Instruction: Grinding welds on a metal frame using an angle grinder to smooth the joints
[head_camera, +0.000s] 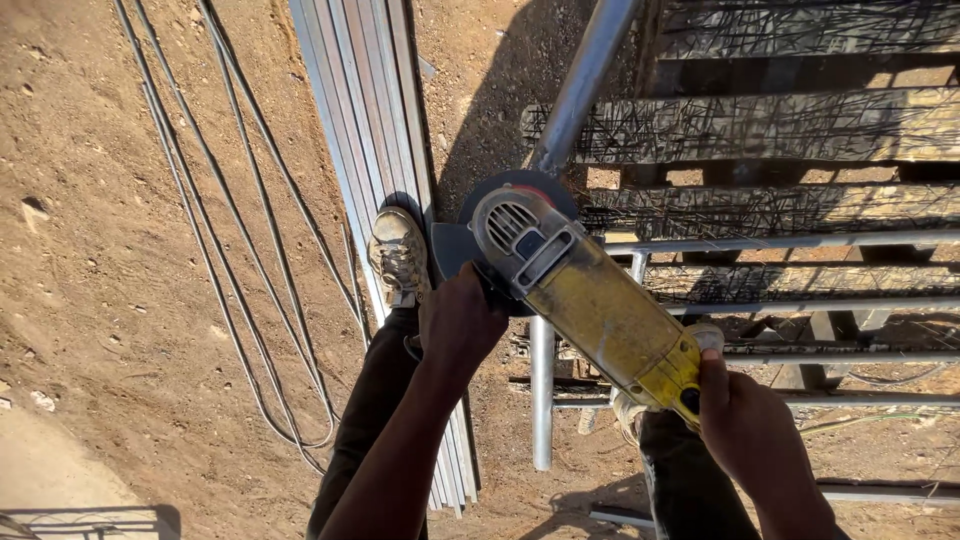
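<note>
At nine o'clock we see thin rods (215, 230) lying on the dirt (110, 250), and just right of them a bundle of grey metal strips (365, 95) running toward twelve; our left shoe (398, 257) stands on that bundle. Our left hand (462, 325) is closed around the side grip of the grinder (585, 290), just below its head. The grinder's disc (505, 190) sits at the centre against the steel pipe (580, 85), which runs up toward one o'clock. No sparks show, and we cannot tell whether a cut has been started; the pipe looks whole on both sides of the disc, so we judge the cutting is all left to do. At four o'clock our right hand (745, 420) is wrapped around the grinder's rear handle. At three o'clock scored wooden planks (780, 125) carry more thin bars (800, 242).
</note>
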